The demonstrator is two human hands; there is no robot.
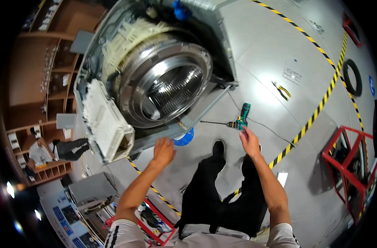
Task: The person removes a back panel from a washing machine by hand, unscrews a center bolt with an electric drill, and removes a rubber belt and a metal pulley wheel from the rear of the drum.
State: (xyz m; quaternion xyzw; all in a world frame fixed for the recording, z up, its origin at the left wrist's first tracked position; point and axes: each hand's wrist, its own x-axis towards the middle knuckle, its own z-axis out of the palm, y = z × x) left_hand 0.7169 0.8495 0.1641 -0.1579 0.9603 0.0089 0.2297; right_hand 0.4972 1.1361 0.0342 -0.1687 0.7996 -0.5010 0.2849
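A front-loading washing machine with its front and top panels off fills the upper left, its metal drum (pixel 176 89) facing me. My left hand (pixel 164 152) is at the machine's lower front edge (pixel 149 143), fingers curled; whether they hold anything is hidden. A green and black cordless drill (pixel 240 120) with a long thin bit (pixel 213 122) lies to the right of the machine. My right hand (pixel 250 142) reaches to the drill's rear end, fingers stretched out and loosely apart. Whether the fingertips touch it is hard to tell.
Yellow-handled pliers (pixel 283 91) lie on the grey floor beyond the drill. A blue round object (pixel 184 137) sits under the machine's edge. Red metal frames (pixel 349 163) stand at right. Black-and-yellow tape (pixel 308 124) crosses the floor. Another person (pixel 41 151) is by the shelves at left.
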